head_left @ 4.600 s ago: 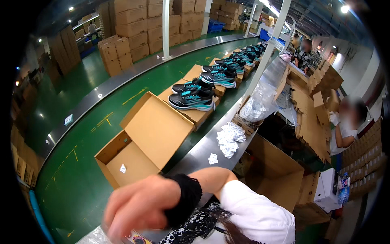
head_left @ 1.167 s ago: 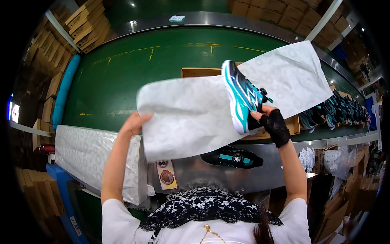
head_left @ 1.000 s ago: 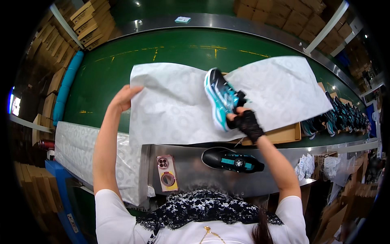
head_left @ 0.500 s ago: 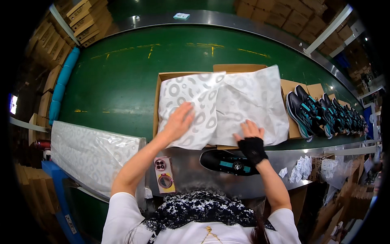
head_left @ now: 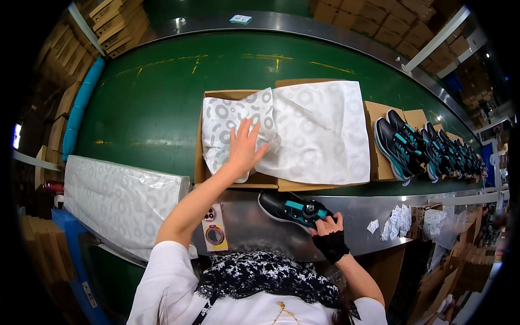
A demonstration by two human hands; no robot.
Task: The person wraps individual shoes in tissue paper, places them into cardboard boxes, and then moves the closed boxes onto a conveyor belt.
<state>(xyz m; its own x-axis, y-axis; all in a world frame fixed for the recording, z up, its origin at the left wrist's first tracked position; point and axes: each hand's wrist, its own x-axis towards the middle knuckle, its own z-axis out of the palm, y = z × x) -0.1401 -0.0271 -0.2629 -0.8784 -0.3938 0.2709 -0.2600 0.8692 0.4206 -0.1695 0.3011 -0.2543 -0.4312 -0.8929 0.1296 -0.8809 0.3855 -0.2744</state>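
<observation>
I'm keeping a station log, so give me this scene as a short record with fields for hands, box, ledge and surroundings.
Left hand: open and spread, resting on patterned paper
Right hand: gripping the heel end of a black-and-teal shoe; whether it is lifted is unclear
Cardboard box: open on the green surface, largely covered by the paper; contents hidden
Metal ledge: phone in the middle, small white packets at right
Left side: stack of wrapped paper
Right side: row of similar shoes
</observation>
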